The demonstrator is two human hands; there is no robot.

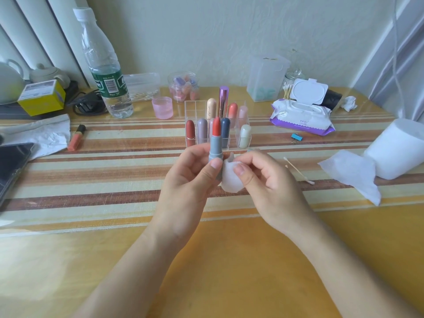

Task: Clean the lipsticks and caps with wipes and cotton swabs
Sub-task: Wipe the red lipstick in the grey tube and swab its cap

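My left hand [190, 177] grips an uncapped lipstick [216, 138] upright by its grey-blue tube, the red-orange bullet pointing up. My right hand [266, 180] pinches a folded white wipe [230, 179] that touches the tube's lower right side. Behind them stands a clear acrylic organizer [192, 105] holding several capped lipsticks. A used cotton swab [298, 171] lies on the table to the right. An open wipes pack [302, 113] with its lid up sits at the back right.
A water bottle [103, 65], pink cup [162, 107], jar of small items [183, 87] and swab jar [291, 84] line the back. A lip gloss tube [76, 137] and crumpled tissue [43, 134] lie left, a phone [11, 164] at the left edge. A tissue roll [397, 148] stands right.
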